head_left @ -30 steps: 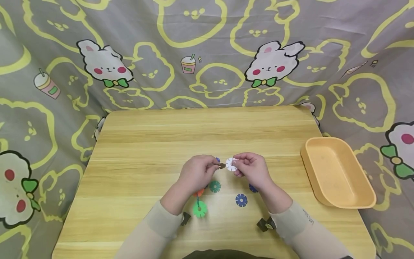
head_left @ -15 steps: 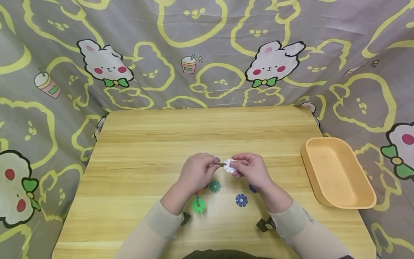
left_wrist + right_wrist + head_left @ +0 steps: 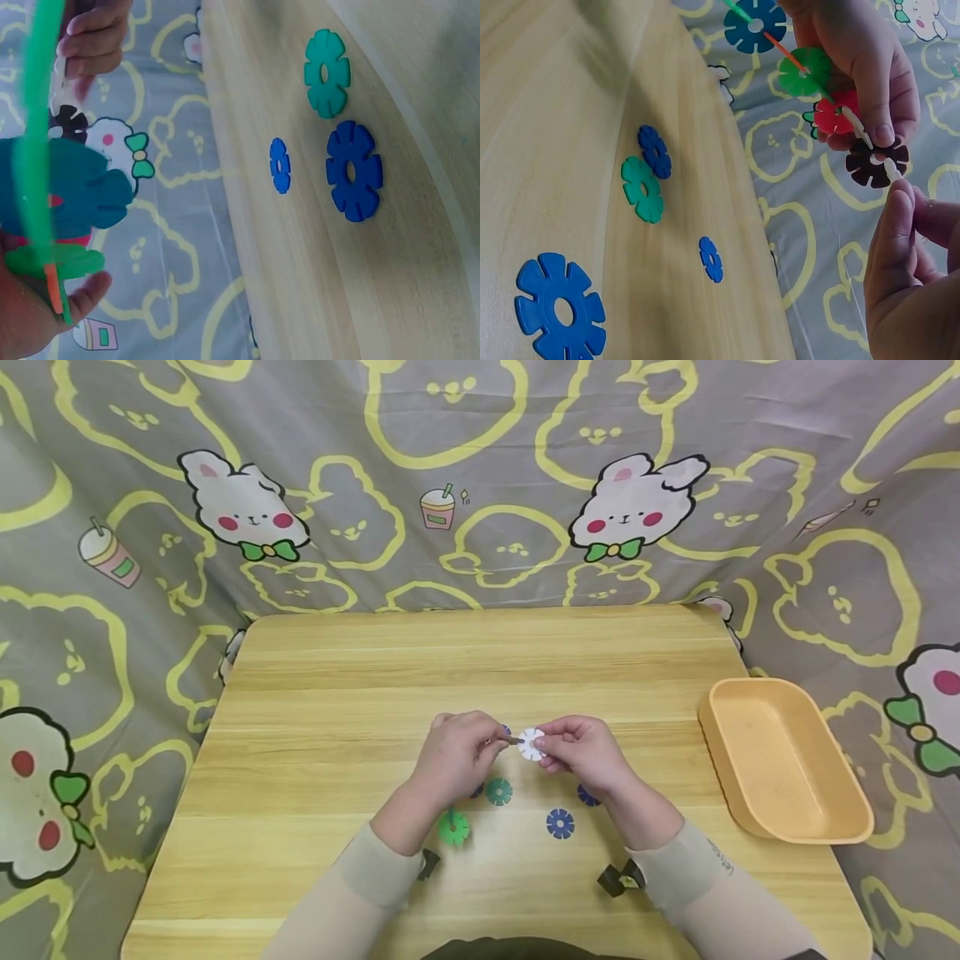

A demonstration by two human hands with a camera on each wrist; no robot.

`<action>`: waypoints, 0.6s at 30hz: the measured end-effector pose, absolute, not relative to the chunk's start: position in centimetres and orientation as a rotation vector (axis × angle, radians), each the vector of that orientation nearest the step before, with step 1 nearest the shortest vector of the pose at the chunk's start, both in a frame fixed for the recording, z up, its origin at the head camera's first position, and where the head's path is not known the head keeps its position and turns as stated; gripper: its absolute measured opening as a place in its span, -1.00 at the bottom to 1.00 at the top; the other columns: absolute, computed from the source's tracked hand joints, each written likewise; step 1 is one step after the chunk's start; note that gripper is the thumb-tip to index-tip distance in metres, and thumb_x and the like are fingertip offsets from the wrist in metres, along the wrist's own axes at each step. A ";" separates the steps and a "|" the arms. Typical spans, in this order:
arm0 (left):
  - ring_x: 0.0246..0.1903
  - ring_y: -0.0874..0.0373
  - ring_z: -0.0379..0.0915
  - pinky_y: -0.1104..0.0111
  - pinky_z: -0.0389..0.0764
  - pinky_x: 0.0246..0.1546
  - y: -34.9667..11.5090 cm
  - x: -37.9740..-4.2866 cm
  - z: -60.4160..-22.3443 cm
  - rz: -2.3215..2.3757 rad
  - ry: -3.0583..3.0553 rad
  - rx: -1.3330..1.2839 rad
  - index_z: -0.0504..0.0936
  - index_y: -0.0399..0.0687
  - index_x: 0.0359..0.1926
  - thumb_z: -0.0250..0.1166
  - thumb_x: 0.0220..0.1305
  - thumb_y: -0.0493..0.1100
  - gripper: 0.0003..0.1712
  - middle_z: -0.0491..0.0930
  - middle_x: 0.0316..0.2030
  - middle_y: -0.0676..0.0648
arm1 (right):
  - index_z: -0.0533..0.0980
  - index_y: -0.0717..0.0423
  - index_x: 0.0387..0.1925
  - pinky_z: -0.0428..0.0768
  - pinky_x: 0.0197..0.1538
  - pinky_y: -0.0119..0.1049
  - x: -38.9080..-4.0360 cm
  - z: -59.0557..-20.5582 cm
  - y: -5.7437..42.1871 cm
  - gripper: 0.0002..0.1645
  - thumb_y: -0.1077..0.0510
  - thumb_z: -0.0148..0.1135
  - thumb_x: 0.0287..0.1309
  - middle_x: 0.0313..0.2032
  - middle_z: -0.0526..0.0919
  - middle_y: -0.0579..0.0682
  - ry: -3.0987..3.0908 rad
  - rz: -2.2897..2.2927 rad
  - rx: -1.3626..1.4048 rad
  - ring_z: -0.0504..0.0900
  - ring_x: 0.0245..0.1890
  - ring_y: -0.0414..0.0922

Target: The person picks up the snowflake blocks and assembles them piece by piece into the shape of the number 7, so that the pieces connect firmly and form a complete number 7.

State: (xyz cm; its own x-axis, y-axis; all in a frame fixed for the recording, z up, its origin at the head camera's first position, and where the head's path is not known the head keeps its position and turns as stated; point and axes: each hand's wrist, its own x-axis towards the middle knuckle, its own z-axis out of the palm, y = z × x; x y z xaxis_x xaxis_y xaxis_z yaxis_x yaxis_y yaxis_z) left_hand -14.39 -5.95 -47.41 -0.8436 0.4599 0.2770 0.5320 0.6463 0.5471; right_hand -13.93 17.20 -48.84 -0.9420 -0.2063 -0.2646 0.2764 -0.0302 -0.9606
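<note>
My left hand (image 3: 461,756) holds a chain of notched interlocking discs. Among its pieces are a bright green disc (image 3: 453,829), a teal-blue disc (image 3: 742,37), a red disc (image 3: 832,116) and a brown disc (image 3: 861,171) at the finger end. Between thumb and fingers, my right hand (image 3: 588,756) pinches a white disc (image 3: 527,750). The white disc's edge meets the brown disc, roughly crosswise; how deep the slots engage is too small to tell. Another white disc (image 3: 855,127) shows beside the left thumb. Much of the chain is hidden behind the left hand in the head view.
On the wooden table (image 3: 337,693) lie loose discs: a teal-green disc (image 3: 491,792), a blue disc (image 3: 551,824), another blue disc (image 3: 587,796) by the right wrist, and one behind the left fingers. An orange bin (image 3: 780,760) stands at the right edge. Patterned curtains surround the table.
The white disc has shifted slightly left against the brown disc, which has turned more edge-on. The chain's bright green end has swung up and left.
</note>
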 end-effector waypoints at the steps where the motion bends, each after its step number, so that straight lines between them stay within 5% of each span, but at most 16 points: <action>1: -0.17 0.19 0.70 0.10 0.49 -0.01 -6.0 -14.4 -47.5 -0.978 -2.731 -0.851 0.79 0.08 -0.22 0.43 0.43 -0.11 -0.94 0.78 -0.19 0.11 | 0.55 0.65 0.00 0.74 -0.36 -0.39 -13.9 -48.8 17.2 -0.71 0.49 0.31 0.30 -0.41 0.77 0.02 1.922 -2.038 0.079 0.71 -0.54 -0.24; 6: -0.19 0.19 0.72 0.20 0.46 -0.19 -5.8 -14.4 -47.8 -0.998 -2.636 -0.929 0.79 0.04 -0.24 0.44 0.41 -0.10 -0.93 0.79 -0.20 0.09 | 0.58 0.64 -0.12 0.72 -0.41 -0.41 -14.0 -48.8 17.6 -0.82 0.52 0.29 0.28 -0.43 0.77 0.04 1.913 -2.045 0.077 0.69 -0.57 -0.25; 18: -0.17 0.19 0.73 0.19 0.47 -0.18 -5.5 -14.1 -47.8 -0.975 -2.623 -0.924 0.79 0.05 -0.25 0.47 0.38 -0.10 -0.94 0.80 -0.20 0.07 | 0.55 0.70 -0.11 0.73 -0.40 -0.41 -13.9 -48.9 17.3 -0.77 0.52 0.31 0.26 -0.44 0.77 0.04 1.913 -2.074 0.023 0.69 -0.57 -0.26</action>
State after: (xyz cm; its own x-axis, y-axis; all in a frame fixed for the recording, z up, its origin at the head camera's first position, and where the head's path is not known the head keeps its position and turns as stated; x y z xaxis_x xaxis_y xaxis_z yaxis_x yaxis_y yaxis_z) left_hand -14.11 -5.51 -47.81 -0.7863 0.4886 0.3781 0.6169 0.5885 0.5226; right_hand -13.93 17.30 -48.86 -0.9489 -0.2209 -0.2253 0.2423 -0.0532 -0.9687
